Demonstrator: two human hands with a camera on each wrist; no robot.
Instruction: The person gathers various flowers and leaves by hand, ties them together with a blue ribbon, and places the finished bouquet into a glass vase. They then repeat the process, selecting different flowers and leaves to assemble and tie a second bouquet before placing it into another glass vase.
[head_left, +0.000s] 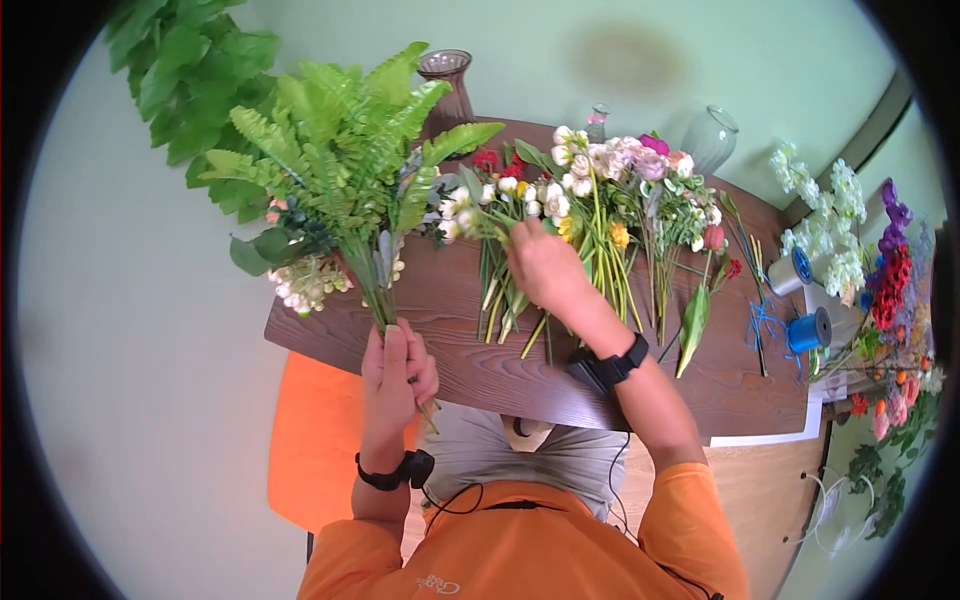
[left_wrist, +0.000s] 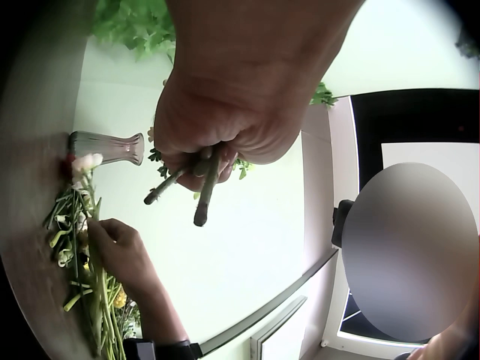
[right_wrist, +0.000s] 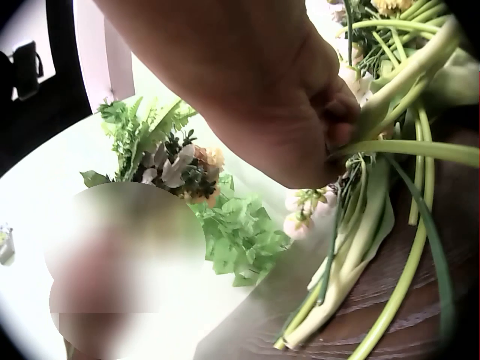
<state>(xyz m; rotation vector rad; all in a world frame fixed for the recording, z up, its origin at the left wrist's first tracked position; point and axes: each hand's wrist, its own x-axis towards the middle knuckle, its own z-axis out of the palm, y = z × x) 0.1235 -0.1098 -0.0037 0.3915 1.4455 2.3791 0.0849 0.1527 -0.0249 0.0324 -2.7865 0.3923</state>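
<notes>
My left hand grips the gathered stems of a bouquet at the table's left front edge. Large green fern leaves fan out above it, with small whitish blossoms low on the left side. In the left wrist view the cut stem ends poke out of the fist. My right hand reaches into the row of loose flowers, fingers curled and pinching a green stem. White flowers stand just left of those fingers. The fingertips are partly hidden among the stems.
Loose white, pink and yellow flowers lie across the brown table. Behind them stand a smoky glass vase and a clear vase. Blue ribbon spools sit at right, near more flowers. Leafy greenery hangs at upper left.
</notes>
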